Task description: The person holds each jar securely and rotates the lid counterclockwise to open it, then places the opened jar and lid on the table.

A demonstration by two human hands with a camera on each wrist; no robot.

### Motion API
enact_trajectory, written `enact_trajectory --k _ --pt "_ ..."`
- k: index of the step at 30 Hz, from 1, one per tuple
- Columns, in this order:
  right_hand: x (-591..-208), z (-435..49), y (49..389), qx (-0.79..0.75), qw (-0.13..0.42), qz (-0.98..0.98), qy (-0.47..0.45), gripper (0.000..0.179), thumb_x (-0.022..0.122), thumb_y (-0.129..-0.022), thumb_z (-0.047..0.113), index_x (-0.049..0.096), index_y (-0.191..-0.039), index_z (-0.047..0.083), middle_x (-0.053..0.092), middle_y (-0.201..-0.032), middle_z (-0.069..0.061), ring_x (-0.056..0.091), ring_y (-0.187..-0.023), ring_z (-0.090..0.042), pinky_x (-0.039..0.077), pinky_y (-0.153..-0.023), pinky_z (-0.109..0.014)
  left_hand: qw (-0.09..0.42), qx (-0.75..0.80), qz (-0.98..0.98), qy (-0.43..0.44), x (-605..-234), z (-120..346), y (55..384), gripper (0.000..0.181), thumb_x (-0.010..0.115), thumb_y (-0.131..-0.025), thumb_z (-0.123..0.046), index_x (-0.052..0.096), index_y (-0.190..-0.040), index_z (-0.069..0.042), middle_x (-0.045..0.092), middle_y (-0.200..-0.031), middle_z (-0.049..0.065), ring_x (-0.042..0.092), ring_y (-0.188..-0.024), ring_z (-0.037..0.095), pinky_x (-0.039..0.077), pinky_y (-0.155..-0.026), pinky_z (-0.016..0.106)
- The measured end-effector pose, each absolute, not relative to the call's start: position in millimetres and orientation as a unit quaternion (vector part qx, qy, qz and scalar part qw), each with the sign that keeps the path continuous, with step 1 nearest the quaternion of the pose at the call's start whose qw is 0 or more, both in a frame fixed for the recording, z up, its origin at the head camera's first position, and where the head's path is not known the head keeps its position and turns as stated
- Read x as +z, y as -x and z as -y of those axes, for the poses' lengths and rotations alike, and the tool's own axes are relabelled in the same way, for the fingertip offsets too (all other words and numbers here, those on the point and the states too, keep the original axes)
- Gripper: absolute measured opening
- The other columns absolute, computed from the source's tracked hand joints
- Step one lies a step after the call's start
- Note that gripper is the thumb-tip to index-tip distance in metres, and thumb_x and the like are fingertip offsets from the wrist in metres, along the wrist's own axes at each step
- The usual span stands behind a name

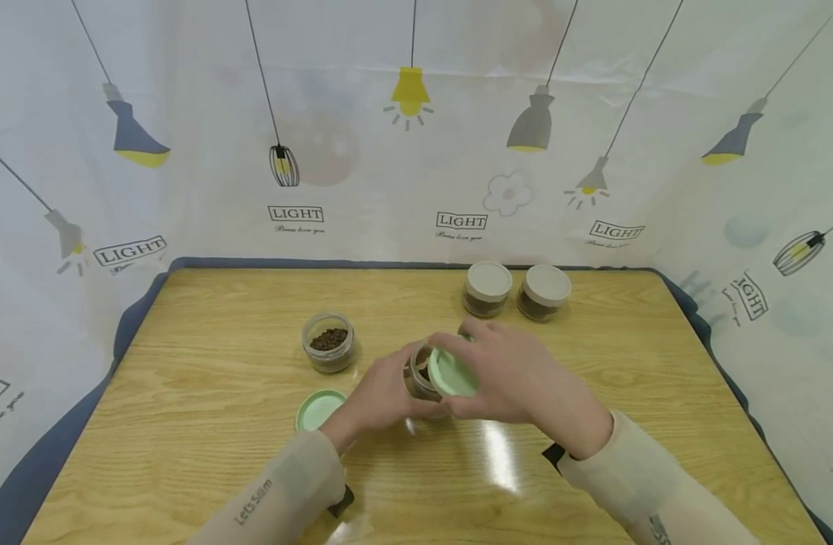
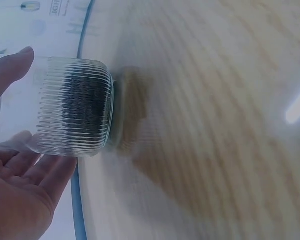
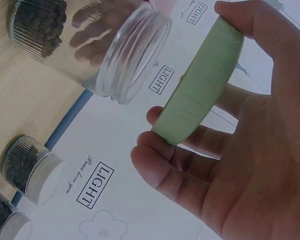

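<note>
My left hand (image 1: 387, 393) holds a ribbed clear glass jar (image 2: 75, 107), thumb on one side and fingers on the other. Dark beans or grains fill the bottom of this jar, and its threaded mouth is uncovered. A light green lid (image 3: 202, 82) is pinched by its rim between the thumb and fingers of my right hand (image 1: 512, 371). Tilted, the lid stands just off the jar's mouth, with a gap between them in the right wrist view. Left of the hands sits an open jar (image 1: 329, 344) of brown beans. Another green lid (image 1: 319, 409) lies beside my left wrist.
Two jars with white lids, one (image 1: 488, 289) beside the other (image 1: 544, 293), stand at the table's back edge, right of centre. The wooden table (image 1: 205, 363) ends against a white curtain (image 1: 362, 166) printed with lamps.
</note>
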State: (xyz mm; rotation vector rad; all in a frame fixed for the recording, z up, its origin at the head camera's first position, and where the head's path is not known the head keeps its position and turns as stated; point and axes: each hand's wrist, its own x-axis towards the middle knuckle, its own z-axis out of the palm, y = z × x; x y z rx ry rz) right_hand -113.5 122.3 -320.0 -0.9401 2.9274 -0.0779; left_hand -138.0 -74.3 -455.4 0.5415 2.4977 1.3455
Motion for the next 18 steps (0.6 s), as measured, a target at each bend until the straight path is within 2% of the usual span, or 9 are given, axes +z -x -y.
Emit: enact_trajectory --k 4,10,13,18 --pt "-321.1 -123.2 111.2 -0.023 0.04 -0.952 0.303 0.076 0.07 -0.074 0.056 0.047 -0.141 0.032 0.057 -0.11 -0.002 0.052 -0.082 -0.014 0.039 -0.055 -0.024 0.121 0.471 -0.855 -0.182 -452.3 75.9 143.8 0.089 0.088 -0.063 -0.047 0.044 -0.14 -0.037 0.057 -0.134 -0.014 0.055 -0.125 0.012 0.046 -0.106 0.041" --pt "-324.6 -123.0 107.2 -0.024 0.053 -0.954 0.295 0.074 0.068 -0.076 0.061 0.048 -0.141 0.03 0.057 -0.119 -0.004 0.056 -0.085 -0.015 0.042 -0.056 -0.024 0.127 0.479 -0.854 -0.16 -445.6 80.2 156.4 0.091 0.088 -0.065 -0.044 0.045 -0.142 -0.022 0.052 -0.142 -0.005 0.052 -0.131 0.023 0.045 -0.107 0.044" --pt "-327.8 -122.7 106.3 -0.026 0.06 -0.953 0.296 0.073 0.068 -0.076 0.061 0.049 -0.14 0.03 0.057 -0.118 -0.005 0.056 -0.085 -0.015 0.043 -0.056 -0.024 0.121 0.477 -0.857 -0.152 -444.3 82.8 163.0 0.093 0.089 -0.065 -0.043 0.045 -0.143 -0.018 0.052 -0.143 -0.001 0.052 -0.131 0.025 0.044 -0.108 0.045" --pt "-332.5 -122.4 104.6 -0.034 0.069 -0.952 0.295 0.073 0.068 -0.076 0.06 0.049 -0.14 0.032 0.058 -0.113 -0.004 0.054 -0.081 -0.014 0.042 -0.056 -0.024 0.119 0.483 -0.857 -0.133 -445.2 86.0 170.1 0.094 0.088 -0.064 -0.046 0.045 -0.143 -0.02 0.052 -0.144 -0.002 0.05 -0.132 0.024 0.042 -0.11 0.047"
